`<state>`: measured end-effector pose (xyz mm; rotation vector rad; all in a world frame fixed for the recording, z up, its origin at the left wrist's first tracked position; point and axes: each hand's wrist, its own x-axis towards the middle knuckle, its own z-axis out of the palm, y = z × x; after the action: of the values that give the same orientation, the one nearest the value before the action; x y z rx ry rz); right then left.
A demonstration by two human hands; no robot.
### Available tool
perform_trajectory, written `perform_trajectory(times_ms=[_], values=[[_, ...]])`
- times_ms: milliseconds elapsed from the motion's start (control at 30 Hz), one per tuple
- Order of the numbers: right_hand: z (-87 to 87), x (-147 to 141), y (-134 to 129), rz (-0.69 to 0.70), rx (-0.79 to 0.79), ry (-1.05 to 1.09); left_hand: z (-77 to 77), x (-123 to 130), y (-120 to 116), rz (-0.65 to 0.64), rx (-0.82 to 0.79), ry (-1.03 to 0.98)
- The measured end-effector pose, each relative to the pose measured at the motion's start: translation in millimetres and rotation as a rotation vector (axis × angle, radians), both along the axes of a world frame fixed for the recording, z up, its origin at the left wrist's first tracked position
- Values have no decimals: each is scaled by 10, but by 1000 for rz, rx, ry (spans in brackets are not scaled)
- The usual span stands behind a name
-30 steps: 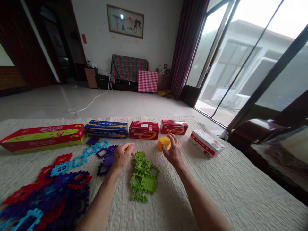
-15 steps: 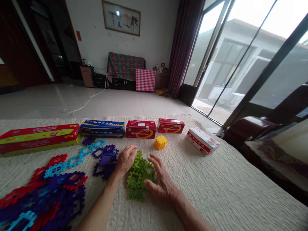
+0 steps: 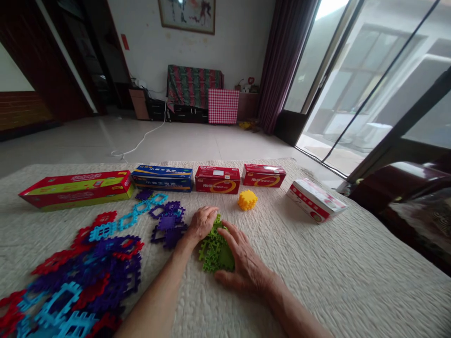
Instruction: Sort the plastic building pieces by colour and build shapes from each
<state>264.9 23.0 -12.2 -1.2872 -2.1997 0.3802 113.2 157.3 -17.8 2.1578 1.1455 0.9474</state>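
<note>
Green interlocking plastic pieces (image 3: 214, 251) lie in a small heap between my hands on the quilted cover. My left hand (image 3: 203, 223) rests at the heap's upper left edge, fingers bent together over it; whatever is under the fingertips is hidden. My right hand (image 3: 244, 260) curves around the heap's right side, thumb and fingers spread apart, touching its edge. A yellow block (image 3: 247, 200) made of joined pieces sits beyond my right hand. Purple pieces (image 3: 169, 224) lie left of my left hand.
A large pile of purple, red and light blue pieces (image 3: 102, 270) spreads at the left. Along the far edge stand a red and green box (image 3: 81, 190), a blue box (image 3: 162, 179), two red boxes (image 3: 217, 180) (image 3: 264, 176) and a white and red box (image 3: 316, 200).
My hands have drawn closer around the green pieces, which now form a tighter heap. The camera view has shifted, so the surroundings appear farther right and higher.
</note>
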Motion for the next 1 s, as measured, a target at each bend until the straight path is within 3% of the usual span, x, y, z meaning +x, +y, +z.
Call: perform_trajectory(times_ms=[167, 433, 667, 900, 1000], values=[[13, 46, 27, 21, 32, 92, 59, 45, -105, -64, -7, -16], [62, 260, 110, -64, 4, 273, 12, 303, -315, -88, 35, -42], [63, 277, 108, -87, -41, 296, 43, 198, -205, -104, -200, -180], [51, 237, 111, -112, 6, 305, 29, 203, -203, -97, -204, -202], [21, 282, 127, -228, -1, 331, 24, 211, -212, -86, -203, -203]])
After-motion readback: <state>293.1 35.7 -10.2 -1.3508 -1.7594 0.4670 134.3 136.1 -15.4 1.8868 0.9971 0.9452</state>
